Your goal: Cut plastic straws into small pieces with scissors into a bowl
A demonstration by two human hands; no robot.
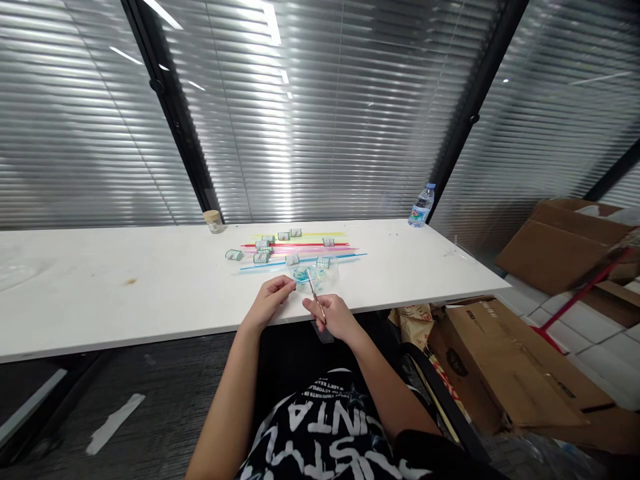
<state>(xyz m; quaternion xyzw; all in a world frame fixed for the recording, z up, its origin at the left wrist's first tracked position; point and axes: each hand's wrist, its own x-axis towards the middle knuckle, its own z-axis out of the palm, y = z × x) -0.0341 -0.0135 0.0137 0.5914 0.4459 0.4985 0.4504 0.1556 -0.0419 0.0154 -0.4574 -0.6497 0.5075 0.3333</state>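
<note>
My right hand is closed around a pair of scissors, whose blades point away from me over the near side of a clear bowl. Small blue cut pieces lie in the bowl. Beside the scissors, my left hand has its thumb and fingers pinched on what looks like a thin light-blue straw, mostly hidden by the fingers and hard to separate from the pieces behind it. Beyond the bowl lie long blue straws, red straws and yellow straws. Several small wrapped rolls are scattered among them.
At the back of the white table stand a lidded jar and a water bottle. Cardboard boxes sit on the floor to the right, near a red handle. Window blinds rise behind the table.
</note>
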